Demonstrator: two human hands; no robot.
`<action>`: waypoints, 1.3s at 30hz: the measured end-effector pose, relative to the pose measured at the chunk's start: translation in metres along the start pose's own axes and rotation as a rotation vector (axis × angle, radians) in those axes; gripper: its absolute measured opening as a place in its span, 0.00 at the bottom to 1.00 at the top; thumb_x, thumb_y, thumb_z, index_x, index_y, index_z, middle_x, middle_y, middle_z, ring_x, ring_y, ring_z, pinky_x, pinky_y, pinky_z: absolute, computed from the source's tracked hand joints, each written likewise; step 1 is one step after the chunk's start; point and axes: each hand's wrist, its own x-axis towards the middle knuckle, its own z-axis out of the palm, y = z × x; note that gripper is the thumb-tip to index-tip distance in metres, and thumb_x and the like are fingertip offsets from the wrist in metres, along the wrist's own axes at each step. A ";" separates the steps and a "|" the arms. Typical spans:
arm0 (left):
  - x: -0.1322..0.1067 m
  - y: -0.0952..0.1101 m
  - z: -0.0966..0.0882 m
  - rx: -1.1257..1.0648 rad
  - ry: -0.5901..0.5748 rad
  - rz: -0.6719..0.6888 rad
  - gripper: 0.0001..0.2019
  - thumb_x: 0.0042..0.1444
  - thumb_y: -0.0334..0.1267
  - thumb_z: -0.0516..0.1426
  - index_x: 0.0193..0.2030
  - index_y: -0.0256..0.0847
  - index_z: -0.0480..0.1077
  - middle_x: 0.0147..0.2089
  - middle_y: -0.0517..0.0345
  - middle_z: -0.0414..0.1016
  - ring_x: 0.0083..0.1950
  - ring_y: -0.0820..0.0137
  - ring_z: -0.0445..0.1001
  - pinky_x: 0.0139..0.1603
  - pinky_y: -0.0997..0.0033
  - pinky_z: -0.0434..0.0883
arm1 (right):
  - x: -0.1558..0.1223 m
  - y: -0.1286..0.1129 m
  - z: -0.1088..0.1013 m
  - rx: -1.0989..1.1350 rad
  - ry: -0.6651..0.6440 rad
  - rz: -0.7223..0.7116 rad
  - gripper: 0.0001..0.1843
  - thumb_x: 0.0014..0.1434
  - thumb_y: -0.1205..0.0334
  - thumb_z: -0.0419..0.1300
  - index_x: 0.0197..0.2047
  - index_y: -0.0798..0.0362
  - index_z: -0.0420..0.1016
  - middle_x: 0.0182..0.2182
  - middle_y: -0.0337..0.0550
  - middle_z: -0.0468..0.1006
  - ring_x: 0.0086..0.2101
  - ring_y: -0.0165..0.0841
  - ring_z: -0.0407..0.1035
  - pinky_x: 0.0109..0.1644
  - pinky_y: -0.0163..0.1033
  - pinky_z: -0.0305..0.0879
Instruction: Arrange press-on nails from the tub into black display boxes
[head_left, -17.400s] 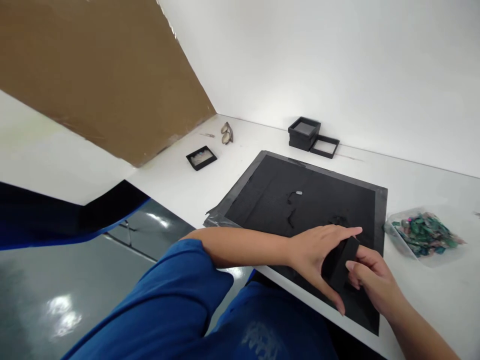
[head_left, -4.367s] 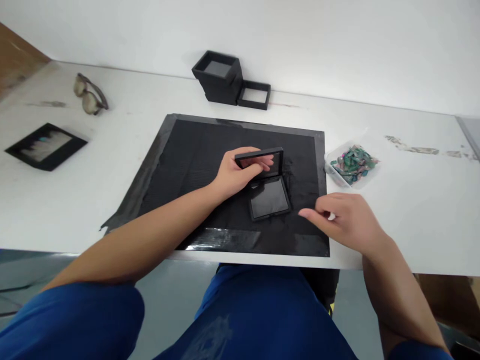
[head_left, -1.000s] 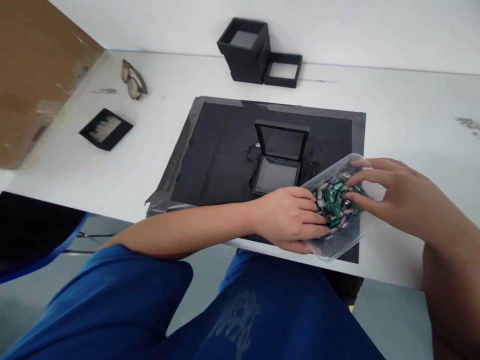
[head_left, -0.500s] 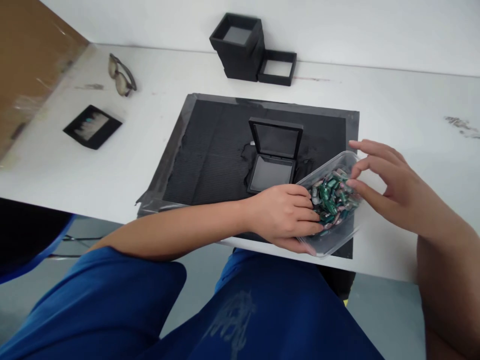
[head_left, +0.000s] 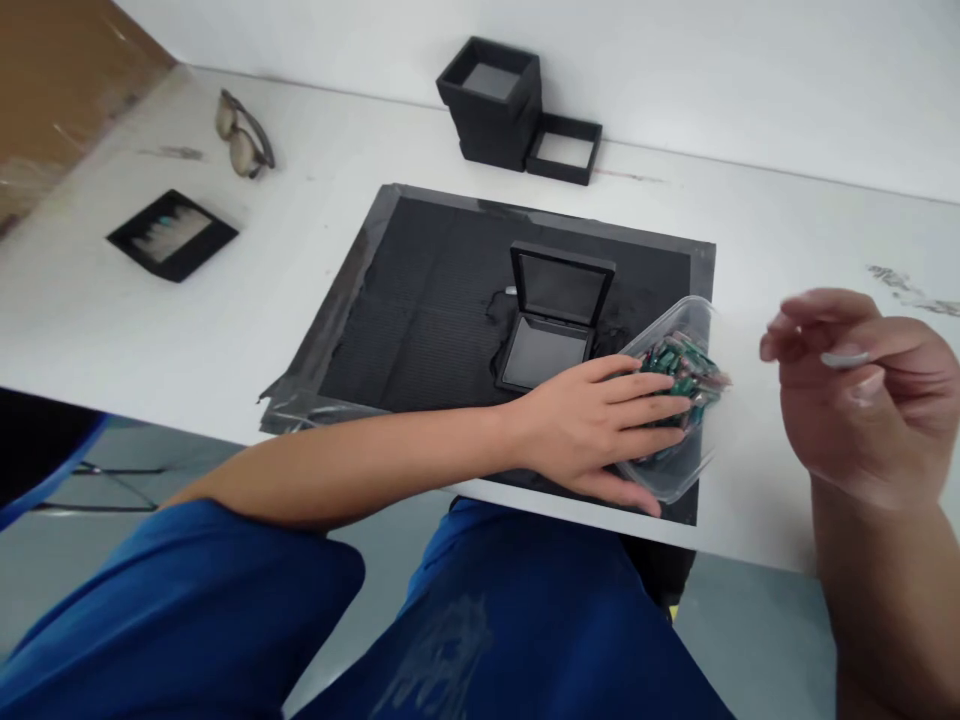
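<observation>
My left hand [head_left: 600, 420] lies over the near left side of a clear plastic tub [head_left: 679, 484], fingers stretched out and spread across the pieces in it. These are glossy green and pinkish nail-shaped pieces [head_left: 681, 365], partly hidden by my fingers. Raised to the right of the tub, my right hand [head_left: 862, 400] is turned palm towards me, its thumb and fingers curled together. A pale curved nail-shaped piece [head_left: 845, 360] shows between its thumb and forefinger. Left of the tub, a black hinged case [head_left: 551, 350] stands with its lid up and a grey panel inside.
A black ribbed mat [head_left: 420, 300] with taped edges lies under the case. Behind it stand stacked black square trays [head_left: 495, 125], with a single tray [head_left: 564, 150] beside them. Eyeglasses [head_left: 244, 140] and a black card with nail shapes [head_left: 174, 236] are on the left.
My right hand has lifted away from the tub to the right and turned palm up, with the pale piece showing. My left hand has shifted right over the tub, fingers straighter and spread.
</observation>
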 end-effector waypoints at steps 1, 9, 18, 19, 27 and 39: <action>0.002 -0.001 0.002 0.009 0.030 -0.004 0.30 0.65 0.63 0.52 0.58 0.40 0.73 0.64 0.52 0.75 0.65 0.59 0.73 0.64 0.57 0.68 | -0.001 -0.001 -0.001 0.027 -0.005 0.006 0.03 0.60 0.58 0.68 0.38 0.44 0.83 0.40 0.42 0.81 0.37 0.34 0.73 0.39 0.44 0.69; 0.010 0.005 -0.014 -0.153 0.424 -0.128 0.23 0.60 0.55 0.62 0.56 0.43 0.71 0.34 0.67 0.82 0.32 0.77 0.77 0.33 0.71 0.68 | -0.016 -0.005 0.001 0.107 -0.175 0.183 0.06 0.57 0.64 0.70 0.39 0.43 0.84 0.31 0.38 0.76 0.30 0.32 0.67 0.30 0.42 0.62; 0.020 0.016 -0.027 -0.852 0.395 -0.490 0.08 0.59 0.43 0.66 0.34 0.41 0.78 0.35 0.57 0.85 0.35 0.75 0.82 0.39 0.75 0.78 | -0.020 -0.016 0.022 0.028 -0.438 0.228 0.13 0.55 0.73 0.68 0.39 0.44 0.82 0.29 0.37 0.79 0.27 0.32 0.71 0.29 0.43 0.70; 0.019 0.016 -0.027 -0.924 0.360 -0.500 0.07 0.59 0.42 0.66 0.34 0.41 0.78 0.35 0.56 0.85 0.36 0.74 0.82 0.39 0.75 0.78 | -0.020 -0.016 0.023 0.025 -0.456 0.233 0.13 0.56 0.73 0.68 0.39 0.44 0.82 0.29 0.37 0.80 0.27 0.32 0.72 0.29 0.43 0.71; 0.009 0.014 -0.036 -1.217 0.197 -0.548 0.18 0.65 0.55 0.57 0.34 0.40 0.69 0.28 0.57 0.75 0.30 0.75 0.73 0.32 0.72 0.73 | -0.022 -0.010 0.024 -0.172 -0.538 0.086 0.15 0.55 0.72 0.69 0.44 0.47 0.80 0.34 0.39 0.83 0.34 0.33 0.76 0.35 0.41 0.74; 0.001 0.015 -0.053 -1.277 0.355 -0.650 0.19 0.65 0.53 0.57 0.29 0.42 0.64 0.17 0.67 0.64 0.19 0.79 0.62 0.26 0.71 0.67 | -0.017 0.004 0.019 -0.786 -0.572 -0.022 0.05 0.63 0.56 0.64 0.43 0.43 0.79 0.33 0.38 0.83 0.31 0.37 0.77 0.34 0.44 0.71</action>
